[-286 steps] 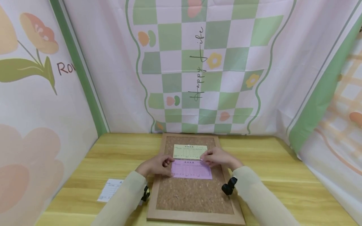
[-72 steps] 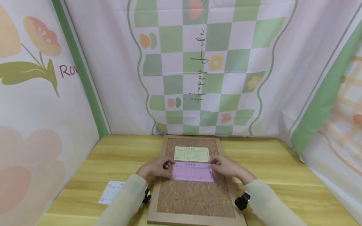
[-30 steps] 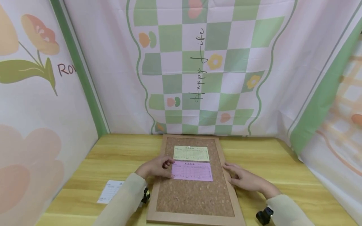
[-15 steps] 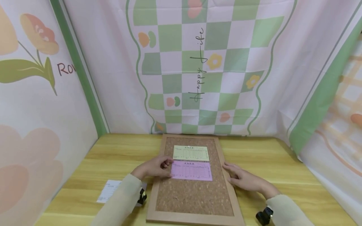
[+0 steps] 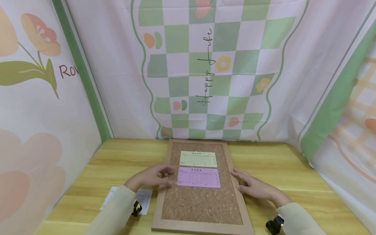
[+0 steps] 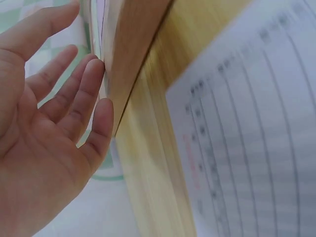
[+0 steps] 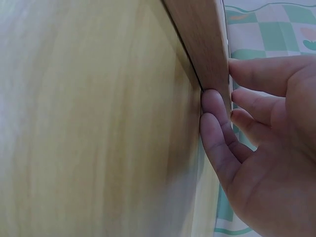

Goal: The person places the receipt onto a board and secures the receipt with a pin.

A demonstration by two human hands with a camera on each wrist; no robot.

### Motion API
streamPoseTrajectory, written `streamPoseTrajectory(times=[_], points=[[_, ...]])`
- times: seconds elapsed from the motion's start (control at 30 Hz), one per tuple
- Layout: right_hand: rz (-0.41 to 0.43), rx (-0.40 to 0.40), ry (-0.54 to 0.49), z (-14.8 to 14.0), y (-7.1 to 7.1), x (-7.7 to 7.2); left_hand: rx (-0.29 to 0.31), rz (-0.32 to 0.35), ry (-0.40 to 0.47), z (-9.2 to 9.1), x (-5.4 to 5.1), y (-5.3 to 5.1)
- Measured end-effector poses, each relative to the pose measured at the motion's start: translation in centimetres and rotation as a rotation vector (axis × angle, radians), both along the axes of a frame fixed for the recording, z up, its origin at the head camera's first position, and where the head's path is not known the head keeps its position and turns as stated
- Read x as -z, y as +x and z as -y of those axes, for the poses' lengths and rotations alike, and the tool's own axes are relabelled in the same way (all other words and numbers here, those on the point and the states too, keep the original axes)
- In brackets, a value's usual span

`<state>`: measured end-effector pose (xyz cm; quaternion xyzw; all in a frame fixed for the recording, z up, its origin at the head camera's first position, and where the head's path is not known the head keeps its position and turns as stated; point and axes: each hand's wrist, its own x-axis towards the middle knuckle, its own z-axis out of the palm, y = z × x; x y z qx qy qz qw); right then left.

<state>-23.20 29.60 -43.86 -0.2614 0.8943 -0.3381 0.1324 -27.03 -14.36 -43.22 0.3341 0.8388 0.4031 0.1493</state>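
A wood-framed corkboard (image 5: 202,207) lies on the table, bearing a yellow printed slip (image 5: 198,160) with a small white pin at its top edge, and a pink printed slip (image 5: 198,178) just below. My left hand (image 5: 151,176) hovers by the board's left rim, fingers loosely bent, apart from the pink slip. In the left wrist view that hand (image 6: 54,108) holds nothing. My right hand (image 5: 257,186) rests against the right rim of the frame. The right wrist view has its fingertips (image 7: 212,126) touching the frame's side, while the other digits lie along its top edge.
White printed slips (image 5: 145,200) lie on the wooden table (image 5: 73,202) left of the board, partly covered by my left forearm. A curtain (image 5: 199,81) with green checks hangs behind the table's back edge.
My right hand has left the pink slip's right corner and come to the frame's right rim. In the last half second my left hand let go of the pink slip's left side and moved left.
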Motion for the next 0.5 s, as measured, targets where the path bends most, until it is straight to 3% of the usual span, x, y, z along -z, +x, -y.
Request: streamPoseTrajectory(times=[0.1, 0.5], points=[[-0.003, -0.005, -0.006, -0.1, 0.0, 0.1, -0.032, -0.003, -0.02, 0.8, 0.0, 0.3], [0.006, -0.002, -0.017, -0.1, -0.2, 0.3, -0.038, -0.019, -0.033, 5.0, -0.2, 1.4]])
